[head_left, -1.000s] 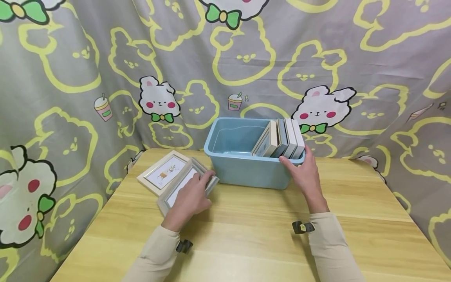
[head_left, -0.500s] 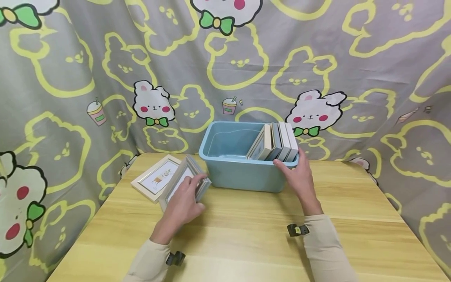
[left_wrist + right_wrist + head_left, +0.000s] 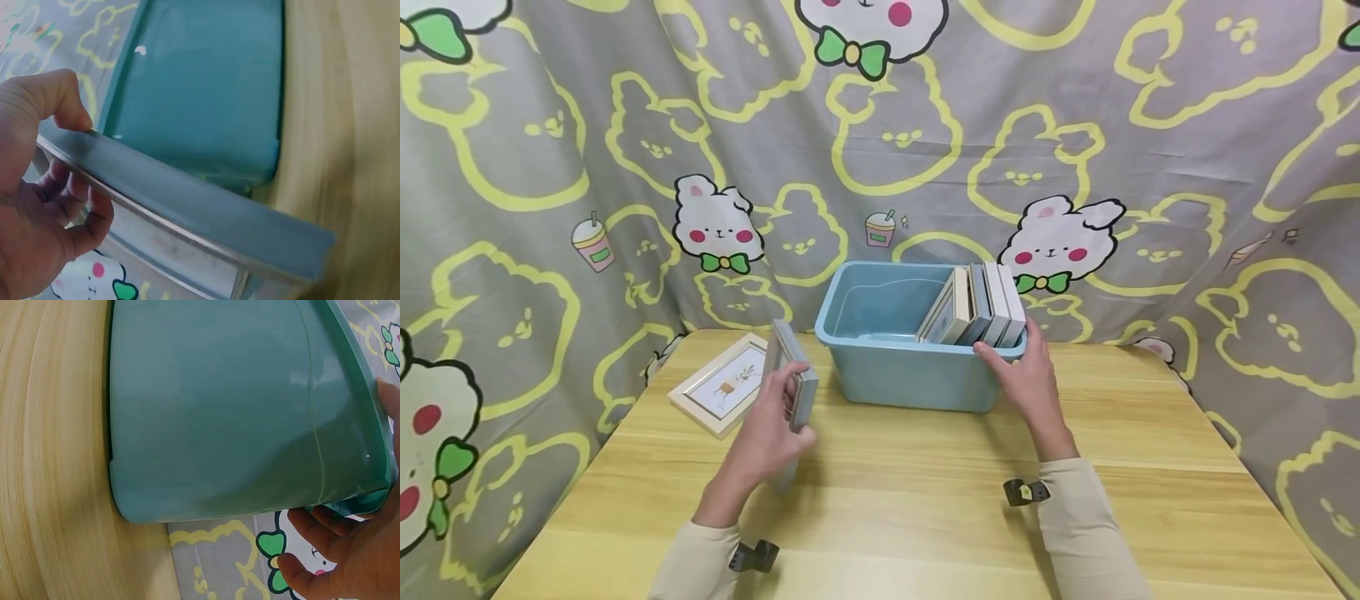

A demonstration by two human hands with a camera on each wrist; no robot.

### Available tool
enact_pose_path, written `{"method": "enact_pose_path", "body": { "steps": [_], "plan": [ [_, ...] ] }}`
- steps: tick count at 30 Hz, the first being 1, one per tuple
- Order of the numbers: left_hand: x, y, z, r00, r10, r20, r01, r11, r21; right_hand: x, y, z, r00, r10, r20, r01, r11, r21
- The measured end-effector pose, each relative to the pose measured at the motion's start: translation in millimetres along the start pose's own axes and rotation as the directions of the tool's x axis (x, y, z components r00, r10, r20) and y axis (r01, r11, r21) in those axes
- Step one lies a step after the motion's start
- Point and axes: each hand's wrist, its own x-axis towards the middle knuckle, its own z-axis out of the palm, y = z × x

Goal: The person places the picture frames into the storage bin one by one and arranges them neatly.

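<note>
My left hand (image 3: pixel 766 440) grips a grey picture frame (image 3: pixel 187 194) by its edge, with the thumb on one side and curled fingers on the other. That frame is tilted up on edge, left of a blue plastic bin (image 3: pixel 917 379). At the bin's right end, my right hand (image 3: pixel 1033 387) holds the rim, thumb at the front and fingers round the end wall. Several picture frames (image 3: pixel 958 310) stand leaning in the right part of the bin. A pale wooden picture frame (image 3: pixel 722 385) with a plant-pot drawing lies face up on the table, partly hidden by the grey frame.
The wooden table (image 3: pixel 910 500) runs back to a grey patterned curtain (image 3: pixel 805 125), which hangs behind and at both sides. Bare floor of the bin shows left of the standing frames.
My left hand has lifted the grey frame off the pale frame and turned it from nearly flat to upright. My right hand keeps its hold on the bin. The head view has shifted slightly.
</note>
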Motion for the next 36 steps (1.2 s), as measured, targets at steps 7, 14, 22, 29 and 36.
{"method": "enact_pose_path", "body": {
  "steps": [7,14,22,29,36],
  "plan": [
    [0.4,-2.6,-17.2,0.999,0.005,-0.049,-0.015,0.98,-0.198,-1.6,-0.3,1.4,1.0,-0.002,-0.002,0.002,1.0,0.0],
    [4.7,6.6,-28.7,0.998,-0.005,-0.062,-0.013,0.954,-0.299,-0.2,-0.8,0.8,1.0,-0.015,-0.004,0.015,1.0,0.0],
    [23.2,28.9,-49.3,0.994,0.062,-0.086,-0.084,0.953,-0.29,1.1,-1.9,-1.4,1.0,-0.007,-0.006,0.006,1.0,-0.008],
    [48.8,48.3,-68.5,0.986,0.127,-0.105,-0.153,0.942,-0.299,0.5,-1.1,-1.6,1.0,-0.005,-0.005,0.005,1.0,-0.007],
    [75.0,66.3,-81.4,0.981,0.162,-0.108,-0.19,0.914,-0.359,-1.2,-1.4,-1.1,1.0,0.001,0.0,-0.001,1.0,-0.005]
  ]
}}
